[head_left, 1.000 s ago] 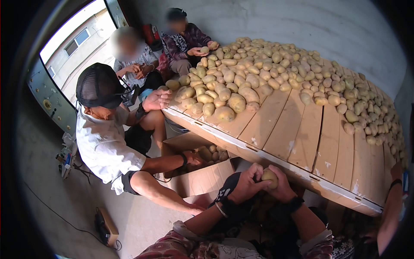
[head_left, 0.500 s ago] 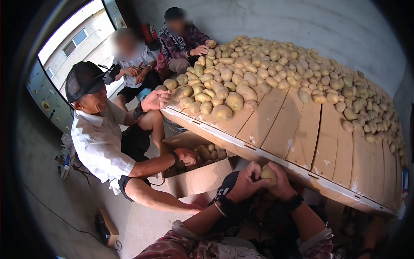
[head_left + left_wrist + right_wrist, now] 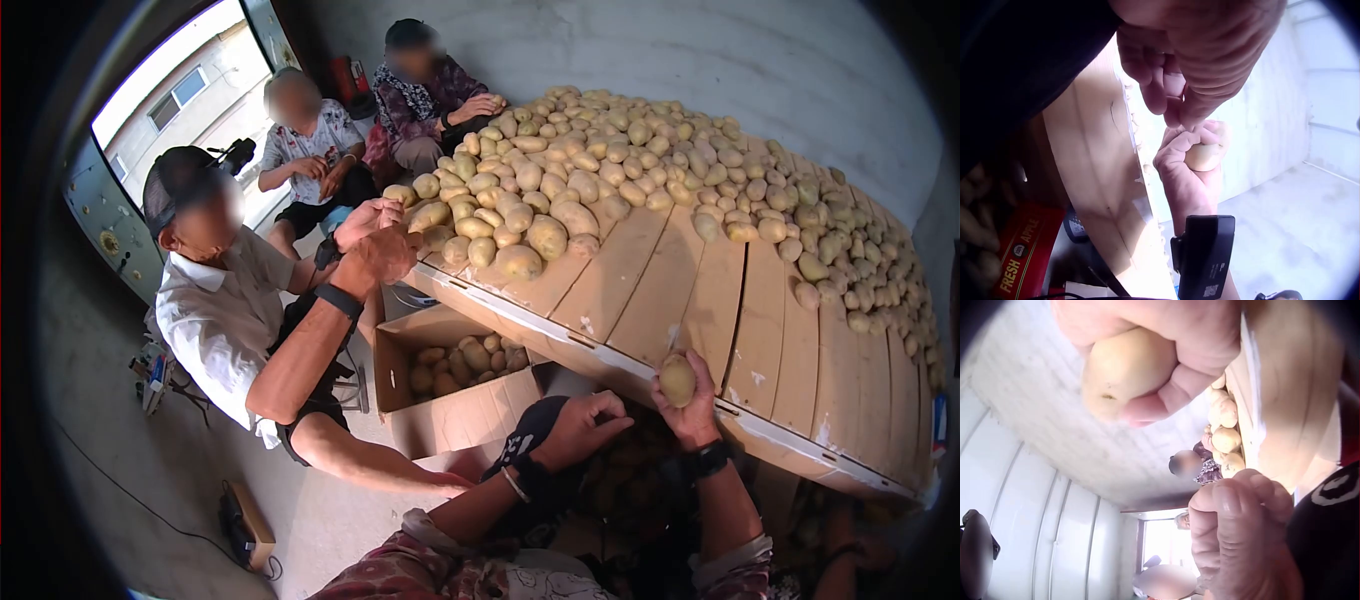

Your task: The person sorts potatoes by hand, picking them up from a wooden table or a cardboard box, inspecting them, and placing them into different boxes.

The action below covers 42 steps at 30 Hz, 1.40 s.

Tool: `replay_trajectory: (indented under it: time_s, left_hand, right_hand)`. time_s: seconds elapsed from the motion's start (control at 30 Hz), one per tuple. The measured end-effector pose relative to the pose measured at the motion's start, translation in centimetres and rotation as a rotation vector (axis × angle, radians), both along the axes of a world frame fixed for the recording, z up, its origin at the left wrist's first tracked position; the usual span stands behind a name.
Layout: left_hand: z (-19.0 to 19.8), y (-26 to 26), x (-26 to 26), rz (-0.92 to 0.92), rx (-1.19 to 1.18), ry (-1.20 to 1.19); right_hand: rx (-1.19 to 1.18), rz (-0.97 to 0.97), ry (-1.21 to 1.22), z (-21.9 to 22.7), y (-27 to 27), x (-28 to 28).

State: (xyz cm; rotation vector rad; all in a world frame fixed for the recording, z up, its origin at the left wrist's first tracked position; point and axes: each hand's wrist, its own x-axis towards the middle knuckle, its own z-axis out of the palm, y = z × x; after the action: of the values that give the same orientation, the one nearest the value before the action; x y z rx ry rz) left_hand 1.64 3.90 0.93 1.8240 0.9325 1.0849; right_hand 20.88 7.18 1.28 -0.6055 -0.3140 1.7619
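Note:
My right hand [image 3: 694, 410] grips a smooth pale-yellow potato [image 3: 677, 380] at the front edge of the slatted wooden table [image 3: 690, 320]. The right wrist view shows the fingers curled round this potato [image 3: 1125, 372], with a small dark spot on its skin. My left hand [image 3: 582, 432], to the left and a little lower, has curled fingers with nothing visible in them. In the left wrist view, thumb and fingertips of the left hand [image 3: 1204, 56] come close together and overlap the right hand [image 3: 1182, 169] behind.
Many potatoes [image 3: 620, 150] are heaped along the table's back. A cardboard box [image 3: 460, 415] of potatoes stands on the floor at left. Beside it sits a person in a white shirt [image 3: 205, 320], hands at the table corner; two more people sit behind. A red box [image 3: 1025, 250] lies under the table.
My hands have parted: the right has moved right and up with the potato, the left stays lower left. The white-shirted person's arm has gone from the cardboard box up to the table corner.

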Motion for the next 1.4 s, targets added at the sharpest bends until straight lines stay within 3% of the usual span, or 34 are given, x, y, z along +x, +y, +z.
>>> replay_trajectory:
  time_s: [0.17,0.37,0.43,0.47,0.53,0.57,0.63,0.77,0.83,0.93,1.0,1.03,1.1,1.13,1.2,1.33,1.4]
  left_hand:
    - [-0.1,0.1,-0.1,-0.03,-0.064,0.008]
    - [0.5,0.0,0.1,-0.007,0.204,-0.02]
    - [1.2,-0.4,-0.1,-0.011,-0.095,-0.065]
    - [1.2,-0.4,0.0,-0.01,-0.094,-0.064]
    - [1.1,-0.3,0.5,0.136,0.126,-0.068]
    - [0.7,-0.3,0.5,0.135,0.124,-0.069]
    - [0.3,0.0,0.1,-0.014,-0.064,-0.192]
    - [0.9,-0.6,0.0,0.067,-0.09,-0.147]
    - [1.5,-0.4,-0.2,0.056,0.11,-0.04]
    - [1.4,-0.1,0.1,0.115,0.249,0.024]
    - [0.6,-0.2,0.2,0.138,0.248,0.025]
    - [0.3,-0.2,0.1,0.161,0.247,0.025]
    - [0.2,-0.3,0.2,0.167,0.222,0.011]
    - [0.2,-0.3,0.2,0.172,0.202,-0.001]
    - [-0.1,-0.2,0.0,0.168,0.205,-0.007]
    - [0.0,-0.2,0.2,0.153,0.188,-0.017]
    - [0.4,-0.3,0.2,0.172,0.182,0.003]
  right_hand:
    - [0.064,0.035,-0.062,0.4,-0.2,-0.6]
    - [0.086,0.024,-0.043,0.1,-0.4,-0.6]
    - [0.098,0.039,-0.079,0.1,-0.5,-0.6]
    - [0.112,0.055,-0.114,0.1,-0.5,-0.7]
    - [0.122,0.099,-0.208,0.1,-0.8,-1.4]
    - [0.132,0.142,-0.301,0.1,-1.0,-1.7]
    - [0.158,0.172,-0.253,-0.8,-1.1,-2.3]
    - [0.189,0.216,-0.21,-2.9,-0.9,-2.4]
    - [0.247,0.243,-0.191,-3.1,-0.9,-2.8]
    - [0.13,0.18,-0.248,-2.2,-1.6,-3.7]
    - [0.623,-0.138,-0.907,-3.4,-2.0,-4.4]
    - [0.625,-0.134,-0.905,-2.3,-2.0,-4.5]
    - [0.135,0.176,-0.379,0.8,-2.2,-4.0]
    - [0.134,0.176,-0.378,0.1,-1.9,-3.8]
    - [-0.052,0.306,-0.132,-2.0,-0.8,-3.5]
    - [0.008,0.255,-0.242,-3.4,-0.4,-3.4]
    - [0.176,0.218,-0.485,-3.6,-0.2,-3.1]
